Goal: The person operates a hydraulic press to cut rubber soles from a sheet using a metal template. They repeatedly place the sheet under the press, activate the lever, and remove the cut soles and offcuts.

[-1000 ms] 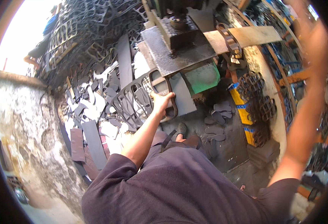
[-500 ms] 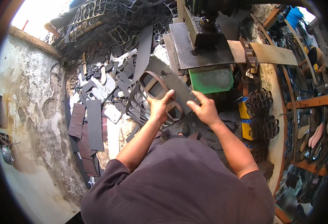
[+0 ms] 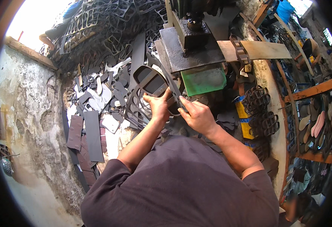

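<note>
My left hand (image 3: 159,107) and my right hand (image 3: 196,114) both grip a dark rubber sheet (image 3: 148,80) with a sole-shaped hole cut out of it. The sheet tilts up to the left, right in front of a metal press (image 3: 190,41) with a flat dark plate. A green board (image 3: 204,80) lies under that plate, just beyond my right hand. My left fingers curl over the sheet's near edge; my right hand pinches its rim beside them.
Heaps of punched dark rubber offcuts (image 3: 105,34) and loose strips (image 3: 92,132) cover the ground at left, beside a rough wall (image 3: 30,113). A wooden plank (image 3: 264,49) juts right of the press. Stacked cutouts (image 3: 262,109), yellow containers (image 3: 245,121) and racks of soles (image 3: 317,121) stand at right.
My right arm came down from the upper right and took hold of the sheet beside my left hand. The sheet has been lifted and tilted toward the press.
</note>
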The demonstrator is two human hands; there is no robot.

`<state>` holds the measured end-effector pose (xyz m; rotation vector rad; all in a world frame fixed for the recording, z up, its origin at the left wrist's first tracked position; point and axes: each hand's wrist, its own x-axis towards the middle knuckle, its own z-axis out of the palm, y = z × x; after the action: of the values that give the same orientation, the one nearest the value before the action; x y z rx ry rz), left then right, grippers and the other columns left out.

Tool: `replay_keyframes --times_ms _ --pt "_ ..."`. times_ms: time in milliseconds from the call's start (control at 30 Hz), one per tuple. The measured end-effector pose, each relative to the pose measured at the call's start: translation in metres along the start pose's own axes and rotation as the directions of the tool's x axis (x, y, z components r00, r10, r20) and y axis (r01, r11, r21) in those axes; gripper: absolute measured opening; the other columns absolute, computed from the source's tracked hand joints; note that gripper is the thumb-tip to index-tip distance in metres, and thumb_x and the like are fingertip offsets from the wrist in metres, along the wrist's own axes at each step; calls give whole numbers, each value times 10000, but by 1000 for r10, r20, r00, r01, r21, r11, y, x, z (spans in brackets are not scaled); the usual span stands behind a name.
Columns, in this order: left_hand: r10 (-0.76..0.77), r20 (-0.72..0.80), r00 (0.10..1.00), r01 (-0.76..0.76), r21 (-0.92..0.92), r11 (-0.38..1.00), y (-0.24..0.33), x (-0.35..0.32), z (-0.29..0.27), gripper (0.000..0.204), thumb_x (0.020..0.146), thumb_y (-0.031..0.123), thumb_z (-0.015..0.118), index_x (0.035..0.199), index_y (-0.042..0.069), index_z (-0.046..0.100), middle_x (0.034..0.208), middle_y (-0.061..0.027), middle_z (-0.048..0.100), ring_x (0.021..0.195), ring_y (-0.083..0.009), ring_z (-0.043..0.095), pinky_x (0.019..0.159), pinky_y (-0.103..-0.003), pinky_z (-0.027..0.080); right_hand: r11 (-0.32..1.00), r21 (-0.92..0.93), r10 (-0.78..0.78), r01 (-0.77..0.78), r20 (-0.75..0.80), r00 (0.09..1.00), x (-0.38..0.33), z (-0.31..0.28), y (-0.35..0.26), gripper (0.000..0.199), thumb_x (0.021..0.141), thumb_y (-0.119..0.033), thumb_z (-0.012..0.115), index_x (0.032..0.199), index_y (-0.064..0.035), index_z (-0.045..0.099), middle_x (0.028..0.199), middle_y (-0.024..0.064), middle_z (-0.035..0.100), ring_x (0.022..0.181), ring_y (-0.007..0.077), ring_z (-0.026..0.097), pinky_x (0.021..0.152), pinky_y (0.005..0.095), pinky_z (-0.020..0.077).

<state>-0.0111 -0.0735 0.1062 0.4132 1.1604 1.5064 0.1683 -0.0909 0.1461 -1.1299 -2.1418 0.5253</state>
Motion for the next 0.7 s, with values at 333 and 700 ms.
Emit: replay_keyframes --times_ms 333,700 --pt "-144 599 788 346 -235 908 37 20 -46 841 834 367 704 1514 -28 405 1470 -149 516 1399 -305 490 1142 -680 408 546 732 705 -408 -139 695 -80 -104 102 300 977 -194 700 1224 -24 698 1072 29 718 914 105 645 734 272 529" --pt "-258 660 705 -635 750 185 -31 93 71 1131 668 311 883 1563 -60 300 1534 -328 421 1466 -407 399 1235 -434 332 500 865 813 -31 -457 362 -414 -263 100 512 896 -63 750 1376 -40 573 1223 110 695 1133 244 655 871 390 549"
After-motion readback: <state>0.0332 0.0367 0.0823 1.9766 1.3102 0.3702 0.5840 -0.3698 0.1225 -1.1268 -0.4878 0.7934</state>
